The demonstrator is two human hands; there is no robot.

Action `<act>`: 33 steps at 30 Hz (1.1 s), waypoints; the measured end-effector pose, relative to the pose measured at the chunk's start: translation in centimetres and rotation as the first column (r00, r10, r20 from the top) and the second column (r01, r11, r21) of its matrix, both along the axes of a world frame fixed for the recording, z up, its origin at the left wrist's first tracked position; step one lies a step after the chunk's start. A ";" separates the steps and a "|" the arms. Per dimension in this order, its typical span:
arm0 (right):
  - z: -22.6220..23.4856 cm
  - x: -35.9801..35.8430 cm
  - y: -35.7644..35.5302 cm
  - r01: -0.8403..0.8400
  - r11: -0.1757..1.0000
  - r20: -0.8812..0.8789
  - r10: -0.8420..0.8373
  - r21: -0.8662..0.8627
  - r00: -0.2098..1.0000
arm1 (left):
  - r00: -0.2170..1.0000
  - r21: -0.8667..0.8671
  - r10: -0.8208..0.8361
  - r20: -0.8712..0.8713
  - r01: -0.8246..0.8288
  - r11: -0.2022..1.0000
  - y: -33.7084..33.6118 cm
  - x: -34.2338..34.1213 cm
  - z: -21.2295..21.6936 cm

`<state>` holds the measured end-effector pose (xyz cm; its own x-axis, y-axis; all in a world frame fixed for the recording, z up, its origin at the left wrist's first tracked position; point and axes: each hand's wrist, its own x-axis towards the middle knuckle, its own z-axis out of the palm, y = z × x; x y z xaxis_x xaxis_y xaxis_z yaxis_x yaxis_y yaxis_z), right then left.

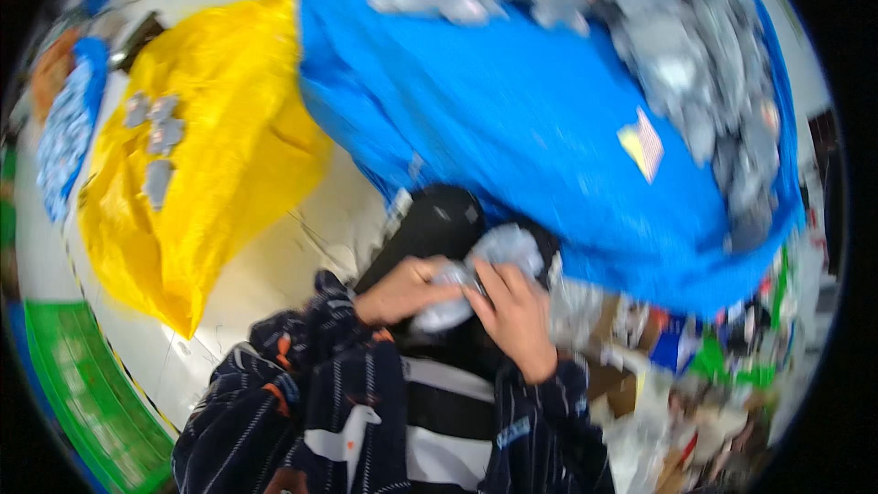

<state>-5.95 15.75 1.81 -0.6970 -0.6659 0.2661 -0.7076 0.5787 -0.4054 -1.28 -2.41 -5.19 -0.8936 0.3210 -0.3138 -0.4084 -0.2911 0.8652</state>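
Over my lap, both hands are at a light grey plush piece (508, 245), blurred and partly covered by fingers. My left hand (402, 291) grips it from the left, thumb and fingers closed on it. From the right, my right hand (514, 316) pinches it with bent fingers, close to the left fingertips. Part of the piece shows below the left fingers and a rounder part lies beyond the right hand. A large blue sack (457, 101) fills the space ahead, with a heap of grey plush pieces (677, 64) along its far and right sides.
On the left a yellow sack (229, 110) lies on the pale floor, with several small grey plush pieces (165, 134) on it. A green crate (87, 384) stands at the lower left. Cardboard, clear plastic and coloured packaging (686, 348) crowd the right side. A paper tag (643, 144) lies on the blue sack.
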 end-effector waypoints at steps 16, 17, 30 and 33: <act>-4.9 -0.1 -0.7 0.304 0.837 0.433 -0.091 -0.455 0.897 | 0.978 -0.059 -0.044 -0.204 0.033 0.998 0.5 -0.7 -3.1; -3.9 -0.4 -1.3 0.575 0.621 0.733 0.000 -0.533 0.680 | 0.991 -0.015 -0.048 -0.125 0.047 0.999 0.3 -0.6 -2.5; -3.6 -6.6 6.4 0.465 0.742 -0.013 -0.537 -0.483 0.843 | 0.945 -0.224 0.138 -0.297 -0.210 0.952 0.6 -0.2 -1.6; -3.2 -5.6 7.3 0.558 0.754 0.237 -0.505 -0.347 0.830 | 0.977 -0.179 0.085 -0.195 -0.120 0.977 0.2 -0.2 -0.6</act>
